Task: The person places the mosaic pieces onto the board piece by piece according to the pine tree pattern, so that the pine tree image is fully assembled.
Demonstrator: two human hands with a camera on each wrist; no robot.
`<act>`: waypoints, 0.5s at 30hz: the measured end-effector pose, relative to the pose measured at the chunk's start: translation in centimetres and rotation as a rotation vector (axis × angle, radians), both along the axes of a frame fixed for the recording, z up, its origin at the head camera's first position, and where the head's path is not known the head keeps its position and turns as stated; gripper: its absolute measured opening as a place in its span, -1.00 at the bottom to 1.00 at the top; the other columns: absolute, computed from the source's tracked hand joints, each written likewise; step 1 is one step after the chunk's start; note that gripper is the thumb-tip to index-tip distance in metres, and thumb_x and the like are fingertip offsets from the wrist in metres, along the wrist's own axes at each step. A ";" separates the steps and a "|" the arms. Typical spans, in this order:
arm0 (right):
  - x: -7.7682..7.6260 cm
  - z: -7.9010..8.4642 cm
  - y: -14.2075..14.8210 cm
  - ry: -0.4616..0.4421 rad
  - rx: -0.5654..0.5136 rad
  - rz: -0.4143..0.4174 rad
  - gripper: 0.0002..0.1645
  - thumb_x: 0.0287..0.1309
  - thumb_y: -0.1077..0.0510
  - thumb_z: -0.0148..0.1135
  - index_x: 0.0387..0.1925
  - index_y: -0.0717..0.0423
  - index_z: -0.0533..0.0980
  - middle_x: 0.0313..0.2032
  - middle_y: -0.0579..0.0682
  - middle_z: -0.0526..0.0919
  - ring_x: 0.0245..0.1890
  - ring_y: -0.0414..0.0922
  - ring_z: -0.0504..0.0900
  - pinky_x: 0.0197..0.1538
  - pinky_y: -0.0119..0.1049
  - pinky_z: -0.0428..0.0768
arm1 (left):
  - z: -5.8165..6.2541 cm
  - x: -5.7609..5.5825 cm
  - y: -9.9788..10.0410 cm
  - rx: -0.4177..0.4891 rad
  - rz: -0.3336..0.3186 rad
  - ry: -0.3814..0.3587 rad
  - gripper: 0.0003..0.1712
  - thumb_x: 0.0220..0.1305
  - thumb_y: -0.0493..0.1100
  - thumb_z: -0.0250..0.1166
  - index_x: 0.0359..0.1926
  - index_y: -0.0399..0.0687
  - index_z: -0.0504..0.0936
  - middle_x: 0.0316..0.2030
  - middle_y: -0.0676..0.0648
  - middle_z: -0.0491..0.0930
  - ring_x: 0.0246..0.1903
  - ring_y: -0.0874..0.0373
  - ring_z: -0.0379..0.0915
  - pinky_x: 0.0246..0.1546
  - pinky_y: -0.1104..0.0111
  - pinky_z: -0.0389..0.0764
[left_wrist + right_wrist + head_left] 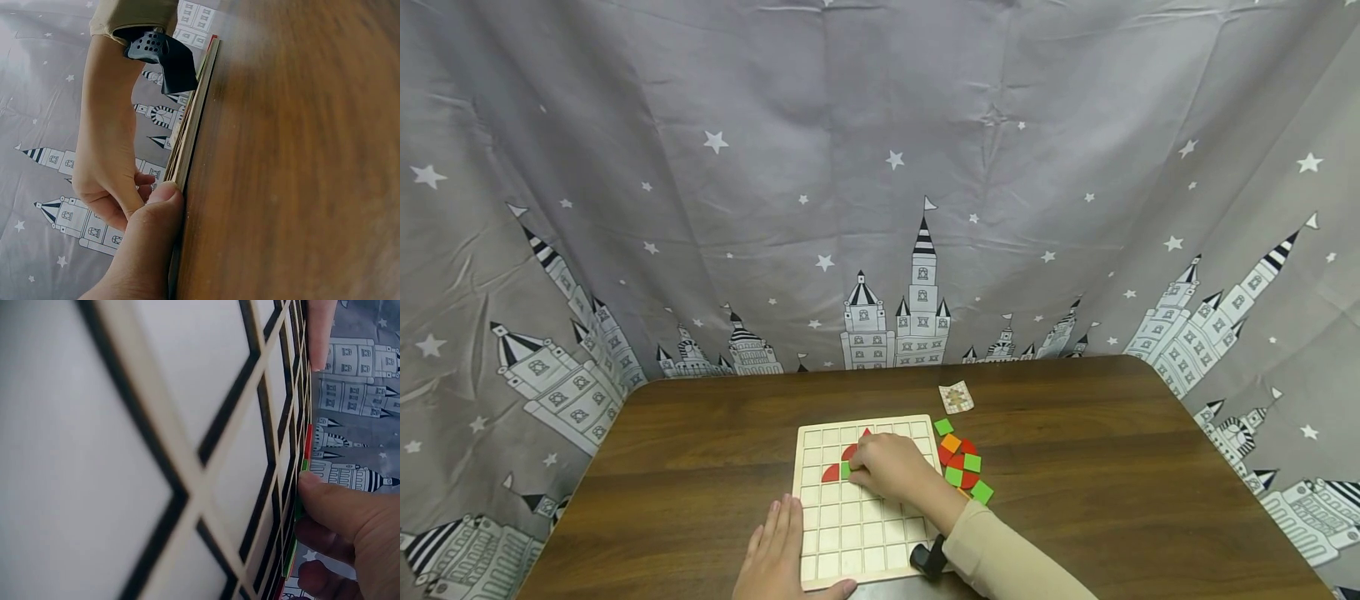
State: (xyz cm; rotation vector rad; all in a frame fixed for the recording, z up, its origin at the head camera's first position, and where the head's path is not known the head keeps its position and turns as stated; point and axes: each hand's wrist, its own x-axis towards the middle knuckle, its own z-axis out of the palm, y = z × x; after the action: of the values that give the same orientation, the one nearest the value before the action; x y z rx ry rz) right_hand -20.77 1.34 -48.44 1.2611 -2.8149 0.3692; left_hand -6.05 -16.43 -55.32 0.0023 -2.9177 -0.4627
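Observation:
A light wooden grid board (852, 537) lies on the table, its squares framed by raised strips. My left hand (775, 550) rests along its left side with straight fingers, the thumb at the front edge; the left wrist view shows that thumb (164, 194) against the board's rim. Over the upper middle of the grid, my right hand (891, 468) pinches a green square tile (299, 508) between thumb and fingers, close on the board. Beside the fingertips sit a red quarter-circle tile (831, 473), another red curved tile (849, 452) and a red pointed tile (867, 432), partly covered by the hand.
Right of the board lies a loose pile of red, orange and green tiles (972, 463). A small patterned card (957, 397) is behind them on the brown wooden table (1090, 467). A black wrist camera (928, 558) overhangs the board's front right corner. A grey castle-print curtain (760, 208) hangs behind.

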 end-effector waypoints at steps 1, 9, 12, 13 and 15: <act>0.0 0.0 0.0 -0.006 0.002 0.000 -0.50 0.17 0.04 0.37 -0.78 -0.15 0.35 -0.61 -0.24 0.28 -0.56 -0.32 0.22 -0.54 -0.49 0.14 | 0.0 0.0 0.0 0.002 0.000 -0.001 0.55 -0.32 0.78 0.20 0.43 -0.34 0.23 0.46 -0.31 0.23 0.43 -0.24 0.17 0.33 -0.03 0.26; 0.0 0.3 0.8 -0.038 -0.034 -0.047 -0.83 0.15 -0.04 0.39 -0.21 -0.17 0.74 -0.38 -0.28 0.62 -0.42 -0.36 0.49 -0.42 -0.50 0.44 | 0.5 0.0 0.1 0.007 -0.003 -0.044 0.58 -0.30 0.82 0.13 0.45 -0.35 0.20 0.48 -0.32 0.17 0.45 -0.27 0.13 0.36 -0.08 0.27; -0.1 0.4 1.7 -0.043 -0.057 -0.066 -0.75 0.15 -0.05 0.39 -0.12 -0.17 0.73 -0.34 -0.26 0.63 -0.43 -0.36 0.49 -0.42 -0.50 0.44 | 0.7 0.0 0.1 0.009 -0.001 -0.080 0.61 -0.31 0.85 0.07 0.46 -0.36 0.18 0.48 -0.33 0.15 0.46 -0.28 0.09 0.36 -0.12 0.28; -0.1 0.5 2.0 -0.048 -0.060 -0.076 -0.73 0.16 -0.06 0.38 -0.10 -0.16 0.72 -0.34 -0.26 0.63 -0.44 -0.37 0.48 -0.43 -0.50 0.43 | 0.8 0.0 0.1 0.017 -0.001 -0.093 0.62 -0.31 0.85 0.06 0.46 -0.36 0.17 0.49 -0.33 0.14 0.47 -0.28 0.08 0.36 -0.13 0.28; -0.1 0.7 2.9 -0.063 -0.068 -0.094 -0.70 0.17 -0.08 0.38 -0.07 -0.14 0.71 -0.32 -0.24 0.63 -0.44 -0.37 0.47 -0.42 -0.49 0.43 | 1.0 -0.1 0.2 0.026 0.001 -0.120 0.64 -0.32 0.87 0.04 0.47 -0.37 0.15 0.49 -0.34 0.12 0.48 -0.28 0.05 0.38 -0.13 0.26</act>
State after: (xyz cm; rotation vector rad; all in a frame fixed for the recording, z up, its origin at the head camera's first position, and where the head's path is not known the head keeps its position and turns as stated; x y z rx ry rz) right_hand -20.90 4.23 -47.75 1.1191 -2.8741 0.5038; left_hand -6.12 -16.25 -54.29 0.0369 -3.0289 -0.5169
